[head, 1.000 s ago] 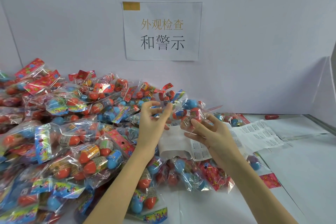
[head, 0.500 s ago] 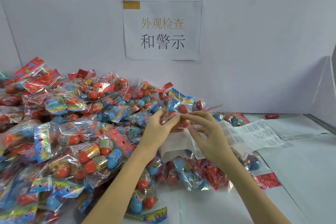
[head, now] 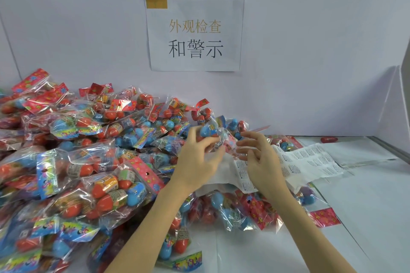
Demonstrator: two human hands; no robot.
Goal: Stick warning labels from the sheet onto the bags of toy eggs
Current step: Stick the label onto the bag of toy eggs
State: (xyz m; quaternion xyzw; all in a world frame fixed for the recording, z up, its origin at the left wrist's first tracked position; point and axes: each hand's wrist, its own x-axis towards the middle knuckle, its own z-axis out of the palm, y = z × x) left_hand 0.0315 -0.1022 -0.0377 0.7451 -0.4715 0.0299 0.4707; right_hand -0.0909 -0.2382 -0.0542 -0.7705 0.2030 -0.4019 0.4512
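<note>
1. Broadly, a white counter (head: 366,206) runs along a pale wall carrying a paper sign (head: 195,34) printed with Chinese characters.
2. Next, a heap of bags of toy eggs (head: 88,173) covers the counter's left side and spills under both forearms.
3. Then the label sheet (head: 310,162) lies draped over bags right of centre, partly hidden by the right hand.
4. Above it, the left hand (head: 197,157) pinches one small bag (head: 213,131) of blue and red eggs, raised over the heap.
5. Just beside that bag, the right hand (head: 261,159) has its fingers loosely spread; whether a label clings to them cannot be told.
6. Lastly, a lone red egg (head: 329,139) rests by the wall.
</note>
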